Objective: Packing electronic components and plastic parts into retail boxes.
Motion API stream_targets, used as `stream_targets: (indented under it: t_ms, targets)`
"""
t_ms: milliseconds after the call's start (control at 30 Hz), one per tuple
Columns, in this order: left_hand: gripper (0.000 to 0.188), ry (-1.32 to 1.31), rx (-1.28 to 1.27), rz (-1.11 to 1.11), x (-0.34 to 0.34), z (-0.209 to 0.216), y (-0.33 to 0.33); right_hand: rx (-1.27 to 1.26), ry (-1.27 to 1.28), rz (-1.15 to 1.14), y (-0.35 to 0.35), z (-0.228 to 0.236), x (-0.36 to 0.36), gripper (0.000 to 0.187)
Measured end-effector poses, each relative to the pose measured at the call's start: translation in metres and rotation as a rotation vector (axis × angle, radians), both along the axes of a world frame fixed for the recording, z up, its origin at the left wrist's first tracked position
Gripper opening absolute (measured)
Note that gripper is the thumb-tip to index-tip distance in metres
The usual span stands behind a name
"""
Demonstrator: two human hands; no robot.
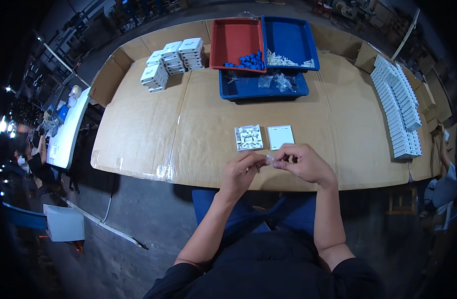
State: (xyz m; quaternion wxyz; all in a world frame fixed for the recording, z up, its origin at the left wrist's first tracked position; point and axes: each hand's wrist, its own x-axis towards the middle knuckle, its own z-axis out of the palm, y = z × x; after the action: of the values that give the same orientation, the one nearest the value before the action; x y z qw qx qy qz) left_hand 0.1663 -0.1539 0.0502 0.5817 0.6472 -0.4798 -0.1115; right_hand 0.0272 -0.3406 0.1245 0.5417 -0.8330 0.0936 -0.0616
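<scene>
Fingers of the left hand (239, 172) and right hand (308, 164) pinch one small clear packet (270, 159) above the near edge of one cardboard-covered table (139, 134), probably because so slight a thing needs fingertips. The table carries one red tray (236, 37) and two blue trays (289, 37), likely grouped to keep loose parts sorted within reach. Nearer, presumably for easy access, one open white housing (249, 138) and one white plate (280, 137) lie side by side. Blue pieces (253, 61) and white pegs (281, 61) are heaped beyond counting.

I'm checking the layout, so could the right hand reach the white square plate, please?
Probably yes: the white square plate lies just beyond the right hand, with nothing stacked on it, though that hand's fingers hold a translucent item.
</scene>
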Motion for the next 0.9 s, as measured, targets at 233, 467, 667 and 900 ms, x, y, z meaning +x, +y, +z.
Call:
stream_targets:
  t_ms: [233,467,667,900]
  targets:
    - [0.046,-0.367,0.097,0.148,-0.022,0.045,0.014,-0.026,0.096,-0.082,0.027,0.009,-0.017,0.016]
    - [0.055,-0.423,0.073,0.12,-0.027,0.038,0.013,0.157,0.099,-0.106,0.044,0.022,-0.021,0.016]
    - [0.044,-0.365,0.047,0.121,-0.017,0.03,0.016,-0.033,0.034,-0.018,0.03,0.011,-0.01,0.019]
    - [0.029,0.425,0.116,-0.2,-0.015,0.015,0.01,-0.123,-0.165,0.156,0.018,-0.005,0.0,0.017]
